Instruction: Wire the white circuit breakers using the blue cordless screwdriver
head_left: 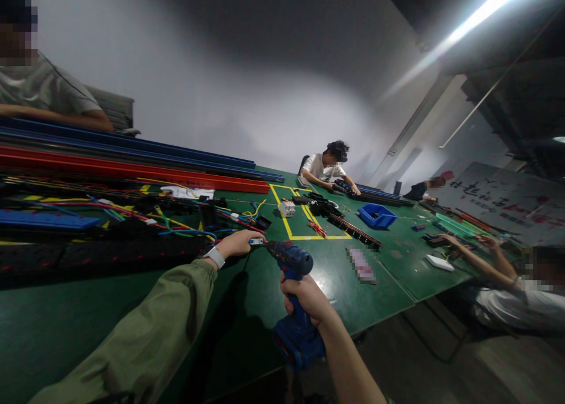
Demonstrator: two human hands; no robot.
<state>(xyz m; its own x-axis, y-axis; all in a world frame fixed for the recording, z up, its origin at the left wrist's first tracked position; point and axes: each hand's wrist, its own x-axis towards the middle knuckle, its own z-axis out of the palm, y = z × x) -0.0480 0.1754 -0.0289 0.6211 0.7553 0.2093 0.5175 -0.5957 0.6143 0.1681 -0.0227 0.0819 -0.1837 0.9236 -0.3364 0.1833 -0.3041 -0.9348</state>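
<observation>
My right hand (309, 295) is wrapped round the handle of a blue cordless drill (295, 260), whose battery base hangs below it. The drill's tip points left and meets, or nearly meets, a small white-and-blue block (256, 241). Pinching that block is my left hand (238, 244), at the end of a green sleeve with a watch on the wrist. Whether the bit touches the block I cannot tell. Just behind the left hand lie coloured wires (176, 224) and black parts on the green table (247, 316).
Long red (220, 180) and blue rails lie at the back left. A white block (286, 209) stands near yellow tape lines. Farther right are a blue bin (376, 216) and a pixelated flat rectangle (361, 265). Several people sit around the table, one close on the right.
</observation>
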